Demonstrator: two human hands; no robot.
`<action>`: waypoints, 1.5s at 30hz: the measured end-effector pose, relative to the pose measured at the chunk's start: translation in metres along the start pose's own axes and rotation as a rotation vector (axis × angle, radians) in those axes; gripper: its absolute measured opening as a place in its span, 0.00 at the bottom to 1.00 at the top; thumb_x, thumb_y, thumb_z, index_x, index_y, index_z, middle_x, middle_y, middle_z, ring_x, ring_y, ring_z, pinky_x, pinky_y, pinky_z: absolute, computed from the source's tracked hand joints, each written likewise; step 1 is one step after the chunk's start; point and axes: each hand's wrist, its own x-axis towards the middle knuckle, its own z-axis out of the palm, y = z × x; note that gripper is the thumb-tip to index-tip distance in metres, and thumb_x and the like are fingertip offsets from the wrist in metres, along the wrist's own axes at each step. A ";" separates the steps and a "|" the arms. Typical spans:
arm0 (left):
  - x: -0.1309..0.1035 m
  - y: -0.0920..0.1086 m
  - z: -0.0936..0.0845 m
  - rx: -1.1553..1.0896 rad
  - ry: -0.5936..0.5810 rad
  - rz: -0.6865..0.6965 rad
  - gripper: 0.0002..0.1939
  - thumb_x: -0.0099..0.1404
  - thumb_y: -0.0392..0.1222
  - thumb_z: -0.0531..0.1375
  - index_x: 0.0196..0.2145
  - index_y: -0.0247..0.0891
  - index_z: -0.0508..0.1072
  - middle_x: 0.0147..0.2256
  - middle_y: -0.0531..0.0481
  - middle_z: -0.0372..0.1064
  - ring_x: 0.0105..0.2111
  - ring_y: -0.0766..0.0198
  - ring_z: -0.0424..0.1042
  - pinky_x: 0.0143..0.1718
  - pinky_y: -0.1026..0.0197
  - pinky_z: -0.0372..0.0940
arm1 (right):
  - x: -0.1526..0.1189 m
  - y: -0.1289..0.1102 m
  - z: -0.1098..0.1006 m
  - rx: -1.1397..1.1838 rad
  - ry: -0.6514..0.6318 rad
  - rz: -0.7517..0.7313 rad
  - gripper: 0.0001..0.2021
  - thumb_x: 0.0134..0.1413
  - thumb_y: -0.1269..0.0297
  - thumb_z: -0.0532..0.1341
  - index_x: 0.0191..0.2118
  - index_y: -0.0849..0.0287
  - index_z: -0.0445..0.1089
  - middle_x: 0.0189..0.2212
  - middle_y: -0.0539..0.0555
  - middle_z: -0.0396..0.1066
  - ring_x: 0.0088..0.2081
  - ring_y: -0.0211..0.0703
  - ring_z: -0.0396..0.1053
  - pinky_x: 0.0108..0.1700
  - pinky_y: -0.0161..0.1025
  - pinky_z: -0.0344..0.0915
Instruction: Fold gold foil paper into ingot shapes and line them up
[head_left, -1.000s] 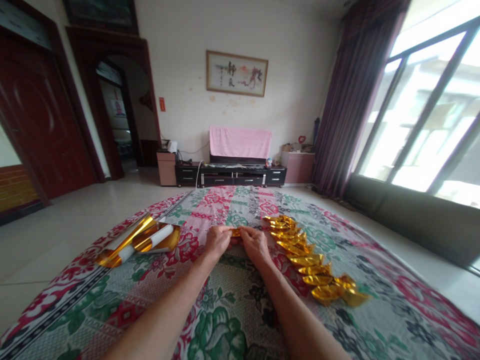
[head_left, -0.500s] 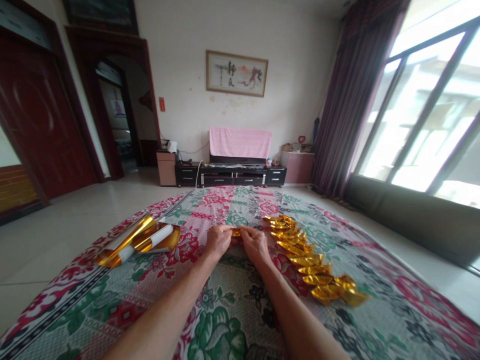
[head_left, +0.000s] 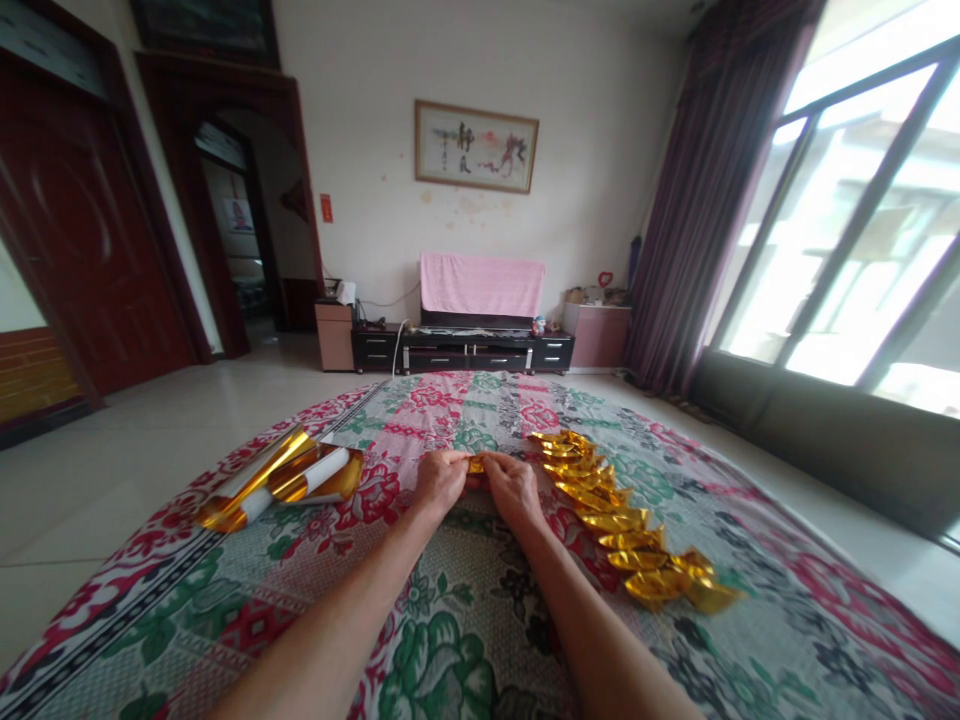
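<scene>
Between my two hands, near the middle of the head view, is a small piece of gold foil paper (head_left: 477, 465). My left hand (head_left: 441, 482) pinches its left end, and my right hand (head_left: 513, 486) pinches its right end. The fingers cover most of the piece. To the right, a row of several folded gold foil pieces (head_left: 615, 521) runs from the upper middle down to the right on the flowered cloth (head_left: 435, 660). Curled gold foil sheets with white undersides (head_left: 289, 478) lie on the cloth at the left.
Beyond the cloth's far edge stands a low black cabinet (head_left: 465, 352), with a pink towel (head_left: 482, 285) draped over something on it. A purple curtain (head_left: 682, 200) and windows are at the right, with a red door (head_left: 82, 240) at the left.
Both hands still hold the small foil piece in nearly the same place. The whole view has shifted very slightly.
</scene>
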 end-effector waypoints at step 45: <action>-0.002 0.003 -0.001 0.012 -0.016 0.038 0.17 0.56 0.38 0.52 0.42 0.36 0.75 0.28 0.49 0.76 0.24 0.65 0.73 0.20 0.69 0.64 | -0.001 -0.003 -0.001 -0.022 0.024 -0.023 0.16 0.47 0.59 0.52 0.31 0.61 0.76 0.24 0.51 0.74 0.26 0.40 0.68 0.29 0.31 0.62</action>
